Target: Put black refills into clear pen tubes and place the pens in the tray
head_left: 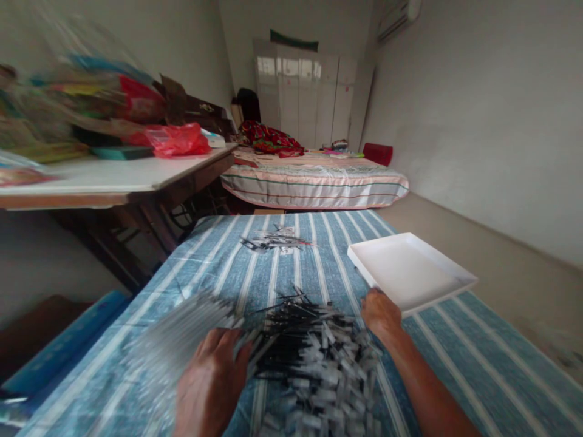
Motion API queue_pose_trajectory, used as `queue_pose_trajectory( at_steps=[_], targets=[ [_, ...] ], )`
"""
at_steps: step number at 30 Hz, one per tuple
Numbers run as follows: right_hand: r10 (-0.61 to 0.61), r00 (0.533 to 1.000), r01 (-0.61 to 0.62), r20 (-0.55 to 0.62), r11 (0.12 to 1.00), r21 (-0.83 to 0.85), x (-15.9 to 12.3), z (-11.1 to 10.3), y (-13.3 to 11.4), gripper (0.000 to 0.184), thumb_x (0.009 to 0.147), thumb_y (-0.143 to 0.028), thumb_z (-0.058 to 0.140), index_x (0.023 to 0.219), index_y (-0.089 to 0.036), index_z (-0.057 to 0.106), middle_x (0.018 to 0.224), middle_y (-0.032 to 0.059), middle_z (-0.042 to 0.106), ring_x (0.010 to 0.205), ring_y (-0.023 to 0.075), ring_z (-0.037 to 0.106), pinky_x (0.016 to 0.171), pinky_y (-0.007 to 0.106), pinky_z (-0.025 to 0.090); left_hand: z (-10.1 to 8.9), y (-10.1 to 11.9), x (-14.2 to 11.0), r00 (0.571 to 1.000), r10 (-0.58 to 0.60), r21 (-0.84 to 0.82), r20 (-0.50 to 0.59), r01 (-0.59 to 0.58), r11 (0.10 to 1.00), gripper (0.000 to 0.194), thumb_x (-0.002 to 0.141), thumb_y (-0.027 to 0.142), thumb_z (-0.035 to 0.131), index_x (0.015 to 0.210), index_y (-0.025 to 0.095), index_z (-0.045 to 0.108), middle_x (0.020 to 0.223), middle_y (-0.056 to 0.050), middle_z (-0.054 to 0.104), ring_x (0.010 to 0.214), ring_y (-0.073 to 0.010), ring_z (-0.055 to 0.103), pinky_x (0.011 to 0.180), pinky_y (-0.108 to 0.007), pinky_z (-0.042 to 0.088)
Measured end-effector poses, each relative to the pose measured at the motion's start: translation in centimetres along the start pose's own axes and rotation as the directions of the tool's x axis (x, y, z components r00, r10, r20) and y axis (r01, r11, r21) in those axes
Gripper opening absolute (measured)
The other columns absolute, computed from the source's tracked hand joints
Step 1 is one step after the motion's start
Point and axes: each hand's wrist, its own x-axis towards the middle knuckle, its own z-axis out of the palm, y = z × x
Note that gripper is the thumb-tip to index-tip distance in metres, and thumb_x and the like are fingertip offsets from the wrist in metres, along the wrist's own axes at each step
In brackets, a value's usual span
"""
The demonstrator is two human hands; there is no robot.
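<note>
Tubes of clear slim plastic [182, 337] lie toward the left edge of the blue-striped, cloth-covered desk [469, 358], beyond and left of the nearer left hand [212, 379]; blur hides whether its grip clamps anything. Slender black sticks with translucent caps [321, 367] run roughly crosswise toward the right hand [381, 312], curled beside the shallow white tray [410, 267], its hold untellable.

- A single head-worn camera looks forward and down across a striped tabletop [330, 273].
- Near the lens, at the frame's lower edge, lies a heap of pale-ended pieces [334, 361].
- Farther off, the view takes in the bed [314, 185] and wardrobe [314, 100].
</note>
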Motion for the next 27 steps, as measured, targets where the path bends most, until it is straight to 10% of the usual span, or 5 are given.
queue_pose_trajectory(
  at_steps=[14, 21, 27],
  targets=[
    [0.015, 0.998, -0.016, 0.065, 1.000, 0.019, 0.6, 0.0, 0.7, 0.027, 0.083, -0.020, 0.043, 0.093, -0.007, 0.065, 0.097, 0.0229, 0.067, 0.091, 0.0287, 0.065, 0.074, 0.034, 0.047, 2.5, 5.1, -0.6, 0.974, 0.152, -0.376, -0.168, -0.206, 0.904, 0.026, 0.087, 0.029, 0.043, 0.073, 0.020, 0.063, 0.069, -0.003, 0.063, 0.061, -0.0145, 0.062, 0.057, -0.022, 0.048],
    [-0.199, 0.974, 0.185, 0.111, 0.974, 0.130, -0.9, -1.2, 0.0, 0.020, 0.077, -0.021, 0.050, 0.071, -0.012, 0.067, 0.079, 0.0135, 0.069, 0.080, 0.0224, 0.065, 0.065, 0.026, 0.045, 2.9, 4.8, -1.4, 0.995, 0.013, -0.619, -0.101, -0.073, 0.782, 0.020, 0.080, 0.031, 0.053, 0.074, 0.019, 0.067, 0.070, -0.004, 0.065, 0.065, -0.0167, 0.063, 0.062, -0.024, 0.049],
    [-0.642, 0.734, 0.198, 0.222, 0.516, 0.833, -5.9, -1.6, -3.2, 0.016, 0.075, -0.029, 0.052, 0.068, -0.016, 0.055, 0.044, -0.0077, 0.044, 0.033, 0.0056, 0.037, 0.034, 0.016, 0.026, 1.6, 5.6, -1.4, 0.921, -0.225, -0.881, 0.317, 0.374, 0.289, 0.029, 0.074, 0.041, 0.061, 0.087, 0.016, 0.069, 0.074, -0.005, 0.069, 0.067, -0.0196, 0.062, 0.058, -0.026, 0.047]
  ],
)
